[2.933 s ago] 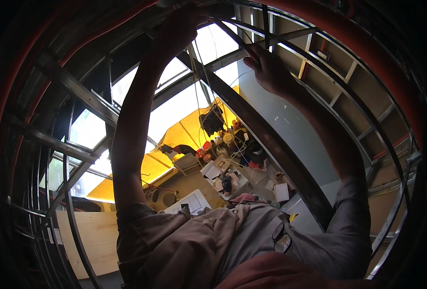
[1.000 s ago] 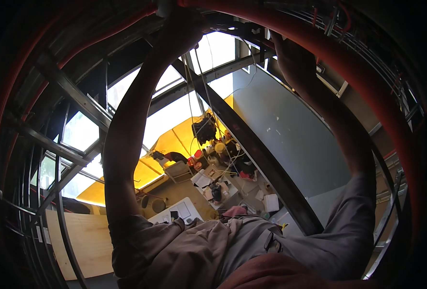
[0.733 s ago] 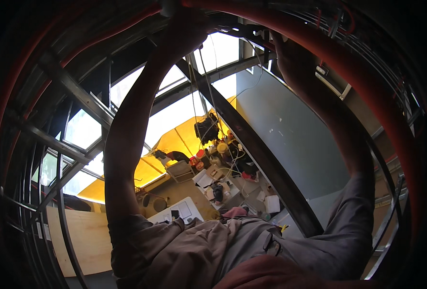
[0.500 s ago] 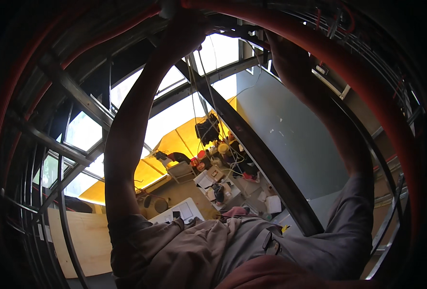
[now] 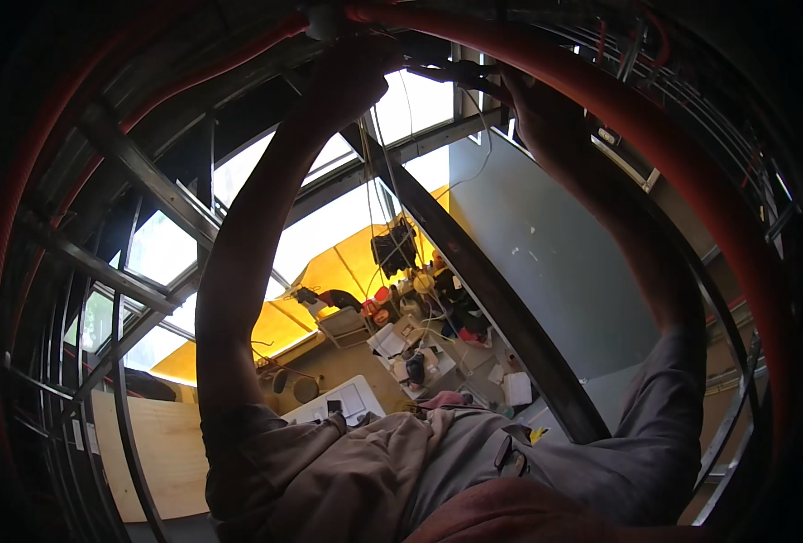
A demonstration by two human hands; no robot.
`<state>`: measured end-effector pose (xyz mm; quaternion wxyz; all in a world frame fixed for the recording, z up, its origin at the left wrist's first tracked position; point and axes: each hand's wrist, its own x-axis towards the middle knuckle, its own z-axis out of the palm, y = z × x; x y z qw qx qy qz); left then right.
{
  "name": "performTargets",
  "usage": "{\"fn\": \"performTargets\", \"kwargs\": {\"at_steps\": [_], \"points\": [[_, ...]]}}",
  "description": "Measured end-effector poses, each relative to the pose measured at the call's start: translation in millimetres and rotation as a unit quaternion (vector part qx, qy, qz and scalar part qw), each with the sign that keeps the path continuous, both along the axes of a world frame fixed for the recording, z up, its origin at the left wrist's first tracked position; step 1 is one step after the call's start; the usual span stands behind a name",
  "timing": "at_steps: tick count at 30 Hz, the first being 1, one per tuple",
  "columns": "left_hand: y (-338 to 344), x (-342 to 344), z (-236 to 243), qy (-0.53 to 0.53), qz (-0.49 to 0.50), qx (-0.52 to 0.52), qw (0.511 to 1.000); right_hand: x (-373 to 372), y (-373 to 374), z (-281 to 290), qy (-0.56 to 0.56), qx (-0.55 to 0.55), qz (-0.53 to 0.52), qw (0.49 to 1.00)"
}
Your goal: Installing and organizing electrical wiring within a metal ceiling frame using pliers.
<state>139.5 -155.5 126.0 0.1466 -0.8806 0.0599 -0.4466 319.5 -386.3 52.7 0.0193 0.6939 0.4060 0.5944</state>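
Both arms are raised overhead to a red corrugated conduit (image 5: 474, 32) that meets a small grey round fitting (image 5: 326, 23). My left hand (image 5: 356, 72) is closed just under that fitting; its fingers are in deep shade, so what it grips cannot be made out. Thin pale wires (image 5: 365, 145) hang down beside it. My right hand (image 5: 539, 107) is wrapped round the handles of dark pliers (image 5: 451, 72), whose jaws point left toward my left hand. Whether the jaws bite on a wire is too dark to see.
Metal framing studs (image 5: 148, 181) surround me, and a dark beam (image 5: 483, 290) slants down past my body. To the right stands a grey panel (image 5: 546, 244). Far below lie a white table (image 5: 338, 398), boxes and clutter. A yellow sheet (image 5: 329, 271) hangs beneath bright windows.
My hands appear slightly lower, and the pliers show more clearly between them. The background has shifted a little with my head. Both hands remain overhead by the conduit.
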Motion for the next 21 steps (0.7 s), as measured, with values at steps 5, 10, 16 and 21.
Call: {"fn": "performTargets", "kwargs": {"at_steps": [5, 10, 16, 21], "points": [[-24, -22, 0, -0.010, -0.015, 0.035, 0.999, -46, -14, 30, 0.232, 0.004, 0.163, 0.959], [1, -34, -4, 0.018, -0.014, -0.008, 1.000, -48, -1, 59, 0.292, -0.097, 0.253, 0.917], [-2, -28, 4, 0.037, -0.081, 0.028, 0.996, -71, -22, 93, 0.421, -0.234, 0.300, 0.823], [13, -25, 4, 0.071, -0.070, 0.019, 0.995, -60, -13, 90, 0.455, -0.244, 0.283, 0.808]]}}
